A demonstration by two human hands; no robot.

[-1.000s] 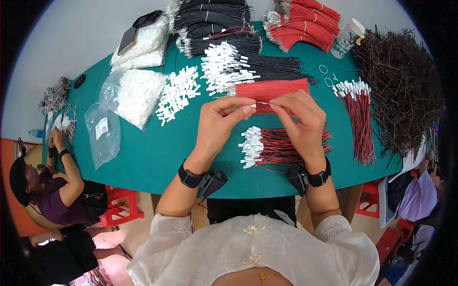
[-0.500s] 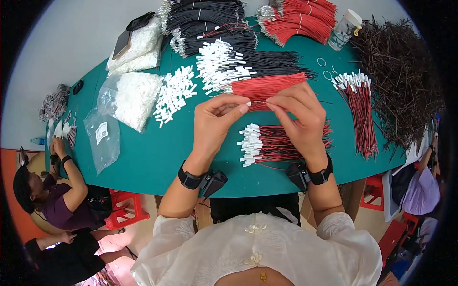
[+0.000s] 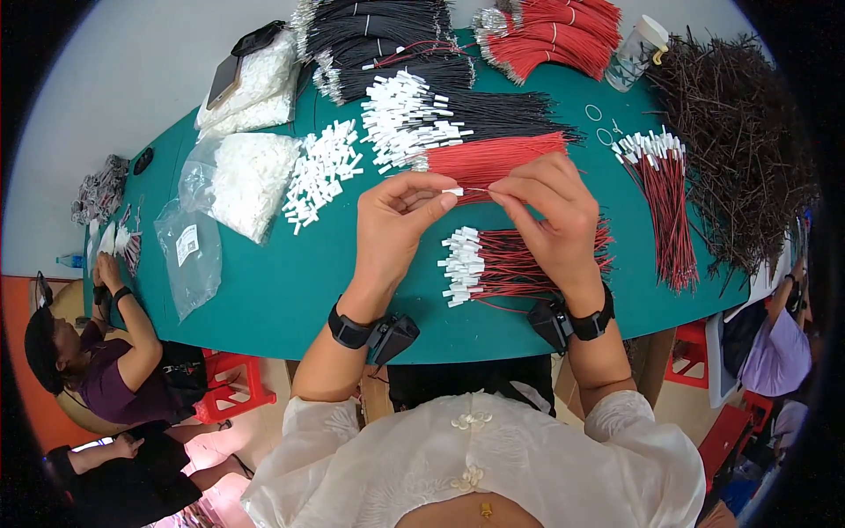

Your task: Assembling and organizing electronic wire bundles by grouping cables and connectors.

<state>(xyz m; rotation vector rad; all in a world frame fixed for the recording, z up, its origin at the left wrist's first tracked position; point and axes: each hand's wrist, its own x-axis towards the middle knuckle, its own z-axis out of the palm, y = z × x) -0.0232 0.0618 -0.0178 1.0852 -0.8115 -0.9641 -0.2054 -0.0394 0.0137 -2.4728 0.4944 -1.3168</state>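
Observation:
Over the middle of the table, my left hand [image 3: 390,220] pinches a small white connector housing [image 3: 453,191] between thumb and forefinger. Facing it, my right hand [image 3: 556,216] is closed in a pinch on a thin wire [image 3: 476,189], whose short visible length points at the housing. Whether the wire's tip sits inside the housing is too small to tell. Just beyond my hands lies a bundle of red wires [image 3: 493,158]. Below them, partly behind my right hand, are red and black wires [image 3: 510,264] with white housings on their left ends.
Loose white housings [image 3: 321,172] lie left of my hands, beside a filled plastic bag [image 3: 253,187]. Black wires [image 3: 506,114] and red coils [image 3: 554,40] are at the back. At right are a wire bundle [image 3: 664,211], a dark tangled heap [image 3: 739,150] and a jar [image 3: 635,57]. People are nearby.
Both hands stay almost in place. The housing and the bit of wire between my fingertips have shifted slightly, and a little more of the housing shows.

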